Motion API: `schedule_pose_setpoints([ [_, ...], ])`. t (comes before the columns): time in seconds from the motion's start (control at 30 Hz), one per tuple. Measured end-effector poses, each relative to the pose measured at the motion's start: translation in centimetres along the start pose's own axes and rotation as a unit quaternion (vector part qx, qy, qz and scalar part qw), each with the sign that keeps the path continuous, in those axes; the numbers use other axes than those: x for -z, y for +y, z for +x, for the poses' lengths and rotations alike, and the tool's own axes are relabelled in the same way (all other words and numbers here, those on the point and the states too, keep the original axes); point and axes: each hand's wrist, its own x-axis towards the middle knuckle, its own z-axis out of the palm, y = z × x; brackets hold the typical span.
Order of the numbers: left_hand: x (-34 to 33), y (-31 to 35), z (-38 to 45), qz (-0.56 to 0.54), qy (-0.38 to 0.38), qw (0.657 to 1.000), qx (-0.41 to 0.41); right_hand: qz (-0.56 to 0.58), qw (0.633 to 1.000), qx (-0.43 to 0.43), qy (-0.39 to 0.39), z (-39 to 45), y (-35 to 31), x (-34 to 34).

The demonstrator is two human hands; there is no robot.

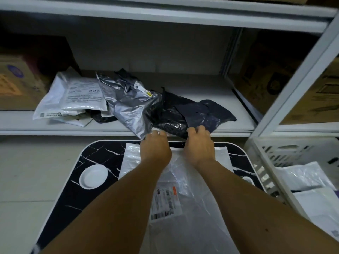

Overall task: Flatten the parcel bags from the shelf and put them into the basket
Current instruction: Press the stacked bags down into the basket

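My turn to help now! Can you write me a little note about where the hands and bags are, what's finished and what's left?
Left hand: at the shelf edge, fingers on the silver bag; I cannot tell if it grips.
Right hand: fingers curled on the edge of the black bag.
Clear bag: lies spread on the small table, not yet in the basket.
Done: a few white bags already lie in the basket.
Left: the silver, black and white printed bags on the shelf need flattening and basketing, as does the clear one.
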Motion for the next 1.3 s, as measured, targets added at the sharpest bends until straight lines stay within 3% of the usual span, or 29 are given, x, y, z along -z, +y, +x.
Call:
schedule_pose_setpoints([
  [0.13,0.2,-1.7,1.5,0.008,0.018,1.0,0.001,-0.08,0.997,-0.007,-0.015,1.6,-0.9,-0.2],
  [0.33,-0.8,-1.5,1.4,0.0,0.009,1.0,-0.019,-0.188,0.97,-0.024,-0.153,2.2,0.1,-0.2],
  [0.4,-0.9,-1.0,1.1,-0.001,0.008,1.0,-0.029,-0.189,0.967,-0.044,-0.165,2.0,0.4,-0.1],
  [0.73,3.0,1.2,-1.6,-0.065,-0.025,0.996,-0.064,-0.044,0.995,-0.081,0.038,2.5,1.6,7.3],
  [1.0,7.7,3.0,-6.3,-0.142,-0.008,0.989,-0.026,-0.059,0.996,-0.005,0.063,-2.7,2.2,14.4],
  [1.13,10.0,2.4,-8.8,-0.17,0.047,0.984,-0.008,-0.049,0.995,0.063,0.062,-7.2,2.2,16.3],
  [1.3,11.4,0.7,-12.0,-0.091,0.016,0.994,-0.064,-0.042,0.991,0.124,0.035,-14.1,1.4,14.7],
])
